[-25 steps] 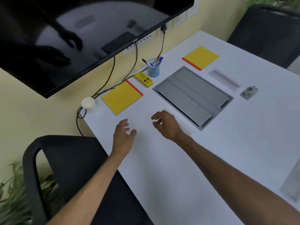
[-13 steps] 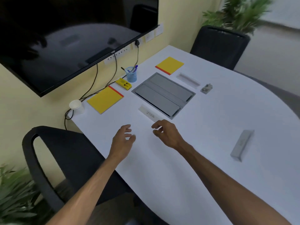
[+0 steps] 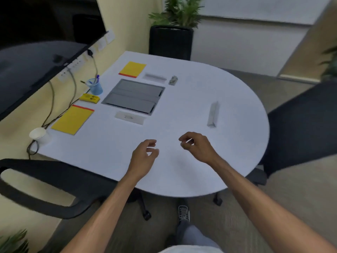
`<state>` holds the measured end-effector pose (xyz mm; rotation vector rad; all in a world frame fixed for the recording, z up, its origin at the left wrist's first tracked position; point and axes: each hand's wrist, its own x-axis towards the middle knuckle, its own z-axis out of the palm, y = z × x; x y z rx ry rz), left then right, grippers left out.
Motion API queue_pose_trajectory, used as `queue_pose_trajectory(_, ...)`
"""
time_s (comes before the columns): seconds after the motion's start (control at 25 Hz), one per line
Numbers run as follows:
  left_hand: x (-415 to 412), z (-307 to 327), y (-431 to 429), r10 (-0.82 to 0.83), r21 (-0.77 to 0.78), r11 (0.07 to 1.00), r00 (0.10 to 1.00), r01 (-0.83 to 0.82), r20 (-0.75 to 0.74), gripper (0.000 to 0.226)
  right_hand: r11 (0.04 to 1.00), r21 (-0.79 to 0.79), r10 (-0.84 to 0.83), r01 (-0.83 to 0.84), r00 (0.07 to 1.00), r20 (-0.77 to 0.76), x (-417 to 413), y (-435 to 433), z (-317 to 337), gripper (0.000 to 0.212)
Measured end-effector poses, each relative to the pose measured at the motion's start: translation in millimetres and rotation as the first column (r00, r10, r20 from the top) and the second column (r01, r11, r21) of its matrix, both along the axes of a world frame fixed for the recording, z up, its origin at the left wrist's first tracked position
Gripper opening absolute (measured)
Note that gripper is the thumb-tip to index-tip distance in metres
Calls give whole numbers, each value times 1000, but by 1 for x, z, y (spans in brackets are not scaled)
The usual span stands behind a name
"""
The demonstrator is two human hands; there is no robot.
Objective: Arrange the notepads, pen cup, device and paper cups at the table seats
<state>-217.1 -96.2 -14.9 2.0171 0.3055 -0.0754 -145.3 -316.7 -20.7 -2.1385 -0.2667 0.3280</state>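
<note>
1. Left hand [image 3: 144, 157] and right hand [image 3: 197, 147] hover over the table [image 3: 200, 170] at 6 o'clock, fingers loosely curled and apart, holding nothing.
2. Near notepad [image 3: 73, 119] and paper cup [image 3: 37, 133] lie at 9 o'clock.
3. Pen cup [image 3: 95, 86], device [image 3: 89, 98] and far notepad [image 3: 132, 69] sit toward 11 o'clock.

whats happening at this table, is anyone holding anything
A person stands at the round white table with both hands empty. The left hand and right hand hover above the near edge, fingers loosely curled, touching nothing. Along the wall side lie two yellow notepads, a blue pen cup, a small yellow device and one white paper cup at the corner.
</note>
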Motion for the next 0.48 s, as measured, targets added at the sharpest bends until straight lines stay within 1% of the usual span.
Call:
queue_pose_trajectory(0.24, -13, 10, -95, -212, 56, 976, 977, 211, 27, 30, 980, -21, -196, 196, 981, 3, -59, -106, 4, 17)
queue_pose_trajectory(0.48, -10, 3, -223, -414, 132, 905, 909, 405, 55, 27, 929, -52, -365, 367, 930, 42, -106, -240, 3, 22)
